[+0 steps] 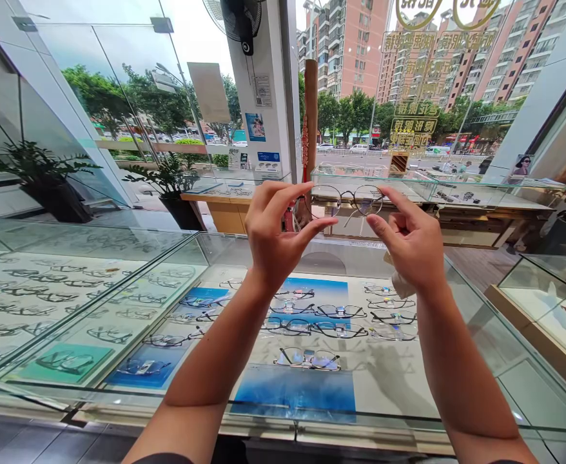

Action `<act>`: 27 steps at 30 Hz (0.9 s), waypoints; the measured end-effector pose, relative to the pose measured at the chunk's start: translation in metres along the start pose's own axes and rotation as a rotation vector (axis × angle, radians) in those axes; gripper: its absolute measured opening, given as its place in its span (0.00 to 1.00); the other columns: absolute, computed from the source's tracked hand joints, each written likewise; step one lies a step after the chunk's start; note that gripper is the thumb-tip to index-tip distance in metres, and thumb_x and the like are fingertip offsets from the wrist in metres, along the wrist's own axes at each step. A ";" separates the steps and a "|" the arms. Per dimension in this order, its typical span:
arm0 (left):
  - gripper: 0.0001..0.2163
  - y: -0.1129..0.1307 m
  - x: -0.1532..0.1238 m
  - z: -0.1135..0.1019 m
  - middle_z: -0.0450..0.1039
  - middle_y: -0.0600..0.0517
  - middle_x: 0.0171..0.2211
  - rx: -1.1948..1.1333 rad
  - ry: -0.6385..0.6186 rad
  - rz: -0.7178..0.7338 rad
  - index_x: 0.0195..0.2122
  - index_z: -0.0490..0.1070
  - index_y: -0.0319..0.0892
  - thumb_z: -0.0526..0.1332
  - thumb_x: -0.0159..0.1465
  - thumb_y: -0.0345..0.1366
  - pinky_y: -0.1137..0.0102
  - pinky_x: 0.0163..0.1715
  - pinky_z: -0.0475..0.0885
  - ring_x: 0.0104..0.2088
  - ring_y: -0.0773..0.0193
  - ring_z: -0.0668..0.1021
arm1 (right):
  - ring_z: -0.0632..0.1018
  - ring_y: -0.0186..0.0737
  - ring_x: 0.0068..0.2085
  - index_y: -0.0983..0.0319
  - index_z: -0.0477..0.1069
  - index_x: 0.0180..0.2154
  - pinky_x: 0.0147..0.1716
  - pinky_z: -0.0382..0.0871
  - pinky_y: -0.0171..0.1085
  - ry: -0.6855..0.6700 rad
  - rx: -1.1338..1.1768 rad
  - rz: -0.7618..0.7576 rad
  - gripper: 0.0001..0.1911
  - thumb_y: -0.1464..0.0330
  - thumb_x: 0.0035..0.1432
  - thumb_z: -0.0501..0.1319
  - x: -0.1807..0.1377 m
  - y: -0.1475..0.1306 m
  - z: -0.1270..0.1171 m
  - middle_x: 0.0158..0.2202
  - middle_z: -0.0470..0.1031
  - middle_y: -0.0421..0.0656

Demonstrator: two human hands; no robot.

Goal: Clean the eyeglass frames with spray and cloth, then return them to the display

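Note:
A pair of eyeglasses (347,194) with thin dark, round rims is held up level above the glass counter. My left hand (276,222) has its index finger at the left rim and its thumb stretched below the lens. At the other end, my right hand (411,241) grips the right rim between index finger and thumb, its other fingers curled. Something pale, perhaps a cloth (401,283), hangs under my right palm; whether I hold it is unclear. Beneath my arms, several eyeglasses (340,312) lie in rows inside the display case (382,399).
More glass cases with frames stand at left (36,283) and right (548,303). Farther off are a wooden-fronted counter (227,212), potted plants (167,183) and a wooden post (311,116). Large windows face a street with trees and buildings.

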State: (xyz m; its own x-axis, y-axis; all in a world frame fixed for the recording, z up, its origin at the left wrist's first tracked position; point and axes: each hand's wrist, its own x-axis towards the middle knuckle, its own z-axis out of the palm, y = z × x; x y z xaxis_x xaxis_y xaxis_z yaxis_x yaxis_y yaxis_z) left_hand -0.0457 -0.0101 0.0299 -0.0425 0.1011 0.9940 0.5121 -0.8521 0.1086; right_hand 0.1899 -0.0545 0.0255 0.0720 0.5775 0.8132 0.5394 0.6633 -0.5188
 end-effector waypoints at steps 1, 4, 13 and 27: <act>0.24 0.001 0.000 -0.001 0.78 0.50 0.43 -0.012 0.001 0.002 0.52 0.82 0.53 0.79 0.57 0.52 0.58 0.49 0.78 0.44 0.55 0.78 | 0.58 0.33 0.24 0.57 0.77 0.64 0.28 0.58 0.37 -0.010 0.016 0.007 0.29 0.54 0.66 0.69 0.000 0.001 0.000 0.21 0.53 0.30; 0.24 0.001 0.002 -0.002 0.77 0.49 0.44 -0.063 0.002 0.000 0.51 0.82 0.52 0.79 0.57 0.52 0.58 0.49 0.78 0.45 0.55 0.78 | 0.57 0.34 0.25 0.57 0.77 0.63 0.28 0.57 0.38 -0.014 0.071 0.016 0.28 0.54 0.65 0.70 0.001 0.002 0.001 0.22 0.52 0.30; 0.26 -0.038 -0.003 0.021 0.77 0.48 0.49 -0.471 -0.163 -0.323 0.56 0.82 0.57 0.79 0.57 0.53 0.67 0.40 0.79 0.45 0.60 0.80 | 0.60 0.35 0.23 0.56 0.76 0.59 0.28 0.59 0.39 0.204 -0.186 -0.170 0.25 0.53 0.66 0.70 -0.009 -0.007 0.012 0.22 0.58 0.31; 0.28 -0.037 -0.013 0.032 0.81 0.46 0.44 -0.504 -0.148 -0.518 0.53 0.81 0.49 0.81 0.53 0.51 0.70 0.34 0.79 0.39 0.62 0.82 | 0.62 0.35 0.22 0.57 0.78 0.56 0.27 0.59 0.39 0.216 -0.258 -0.171 0.23 0.52 0.66 0.70 -0.009 -0.013 0.011 0.22 0.62 0.33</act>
State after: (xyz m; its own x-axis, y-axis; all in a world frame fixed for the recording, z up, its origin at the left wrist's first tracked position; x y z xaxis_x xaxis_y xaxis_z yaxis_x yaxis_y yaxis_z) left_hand -0.0361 0.0364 0.0129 -0.0377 0.5922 0.8049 0.0002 -0.8055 0.5926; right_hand 0.1727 -0.0627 0.0221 0.1234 0.3367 0.9335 0.7505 0.5837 -0.3098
